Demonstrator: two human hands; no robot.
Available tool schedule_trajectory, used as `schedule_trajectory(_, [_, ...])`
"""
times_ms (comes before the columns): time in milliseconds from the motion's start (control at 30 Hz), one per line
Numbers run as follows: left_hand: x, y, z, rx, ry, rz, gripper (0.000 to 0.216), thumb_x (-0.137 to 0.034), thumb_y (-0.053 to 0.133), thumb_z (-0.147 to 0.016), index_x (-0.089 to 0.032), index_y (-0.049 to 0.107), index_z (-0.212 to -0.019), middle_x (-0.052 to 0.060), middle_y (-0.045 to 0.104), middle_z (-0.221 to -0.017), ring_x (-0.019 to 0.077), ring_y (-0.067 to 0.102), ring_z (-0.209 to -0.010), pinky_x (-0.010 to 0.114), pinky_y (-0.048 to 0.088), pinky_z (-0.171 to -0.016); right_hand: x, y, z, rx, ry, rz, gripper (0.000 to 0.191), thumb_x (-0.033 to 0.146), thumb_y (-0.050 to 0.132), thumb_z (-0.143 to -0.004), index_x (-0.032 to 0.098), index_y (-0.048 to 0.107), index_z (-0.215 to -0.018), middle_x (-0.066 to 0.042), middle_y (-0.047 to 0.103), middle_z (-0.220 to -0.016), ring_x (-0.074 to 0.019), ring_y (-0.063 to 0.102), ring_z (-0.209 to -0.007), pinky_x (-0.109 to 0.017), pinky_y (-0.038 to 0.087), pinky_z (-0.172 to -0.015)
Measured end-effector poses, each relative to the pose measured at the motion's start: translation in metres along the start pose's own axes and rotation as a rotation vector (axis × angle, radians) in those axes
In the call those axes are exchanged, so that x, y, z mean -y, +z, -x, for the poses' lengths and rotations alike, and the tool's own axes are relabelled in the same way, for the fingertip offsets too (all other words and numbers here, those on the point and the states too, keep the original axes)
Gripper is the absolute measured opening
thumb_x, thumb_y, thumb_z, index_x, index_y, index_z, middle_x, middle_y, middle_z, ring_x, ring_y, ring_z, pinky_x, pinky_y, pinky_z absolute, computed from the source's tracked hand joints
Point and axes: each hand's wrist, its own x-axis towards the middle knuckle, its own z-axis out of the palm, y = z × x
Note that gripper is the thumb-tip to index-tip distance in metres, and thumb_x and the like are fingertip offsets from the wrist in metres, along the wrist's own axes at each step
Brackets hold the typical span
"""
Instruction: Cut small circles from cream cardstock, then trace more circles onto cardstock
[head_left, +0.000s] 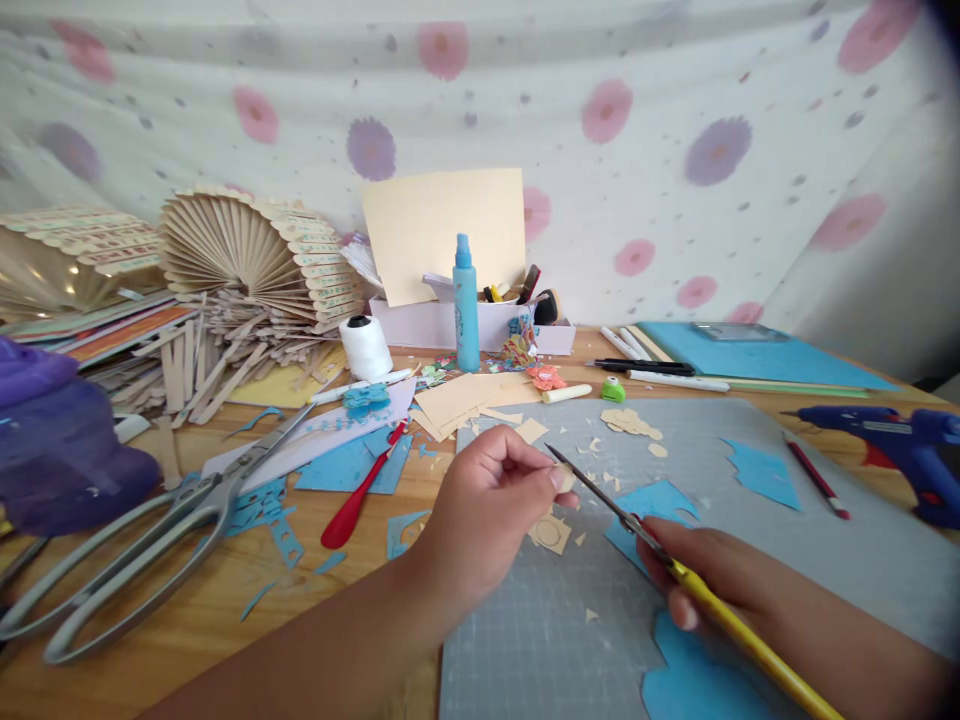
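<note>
Between the thumb and fingertips of my left hand is a small cream paper piece, mostly covered by the fingers. My right hand is closed around scissors with slim dark blades and a long yellow handle. The blade tips point up and left, close beside the paper piece; I cannot tell whether they touch it. Below the left fingers, a cream paper square with a drawn circle lies on the grey cutting mat. Cream offcuts and a pile of cut cream rounds lie farther back.
Large metal shears and a red-handled tool lie left. A blue spray bottle and thread cone stand behind. Blue paper scraps, a pencil and a blue glue gun are right. Wooden stick fans stand back left.
</note>
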Motion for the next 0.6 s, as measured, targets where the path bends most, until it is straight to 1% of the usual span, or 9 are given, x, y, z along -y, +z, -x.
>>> schedule_trajectory(100, [-0.001, 0.000, -0.001, 0.013, -0.006, -0.003, 0.014, -0.012, 0.067, -0.064, -0.016, 0.054, -0.060, -0.004, 0.064, -0.055, 0.0091, 0.063, -0.053, 0.020, 0.048, -0.055, 0.006, -0.003, -0.005, 0.071, 0.007, 0.028, 0.016, 0.032, 0.051, -0.079, 0.024, 0.058, -0.068, 0.001, 0.067, -0.065, -0.0192, 0.061, -0.060, -0.028, 0.050, -0.058])
schedule_trajectory(233, [-0.003, -0.001, -0.001, 0.019, -0.013, -0.004, 0.014, -0.012, 0.067, -0.064, -0.017, 0.055, -0.060, -0.004, 0.064, -0.054, 0.0102, 0.064, -0.054, 0.021, 0.048, -0.056, 0.008, -0.004, -0.005, 0.053, 0.016, 0.005, 0.017, 0.026, 0.047, -0.079, 0.024, 0.057, -0.065, 0.001, 0.067, -0.063, -0.0185, 0.063, -0.059, -0.027, 0.050, -0.057])
schedule_trajectory(333, [-0.004, -0.001, -0.001, 0.027, -0.013, 0.003, 0.013, -0.011, 0.067, -0.063, -0.017, 0.055, -0.060, -0.004, 0.064, -0.053, 0.0098, 0.064, -0.053, 0.020, 0.049, -0.056, 0.005, -0.004, -0.002, 0.034, -0.033, 0.049, 0.011, 0.025, 0.050, -0.076, 0.025, 0.061, -0.071, 0.000, 0.070, -0.068, -0.0197, 0.065, -0.063, -0.027, 0.052, -0.057])
schedule_trajectory(400, [-0.003, -0.001, -0.001, 0.034, -0.015, 0.005, 0.013, -0.011, 0.067, -0.063, -0.016, 0.055, -0.060, -0.004, 0.064, -0.054, 0.0091, 0.064, -0.053, 0.019, 0.049, -0.056, 0.001, -0.005, 0.001, 0.025, -0.062, 0.103, 0.011, 0.028, 0.051, -0.076, 0.026, 0.063, -0.077, -0.001, 0.071, -0.074, -0.0207, 0.066, -0.064, -0.028, 0.054, -0.058])
schedule_trajectory(600, [-0.003, -0.002, -0.001, 0.037, -0.003, 0.018, 0.013, -0.012, 0.067, -0.063, -0.016, 0.055, -0.061, -0.006, 0.064, -0.053, 0.0083, 0.065, -0.053, 0.018, 0.049, -0.056, -0.009, -0.006, 0.006, 0.047, -0.152, 0.222, 0.025, 0.037, 0.044, -0.084, 0.025, 0.063, -0.094, -0.005, 0.072, -0.085, -0.0234, 0.068, -0.073, -0.031, 0.057, -0.063])
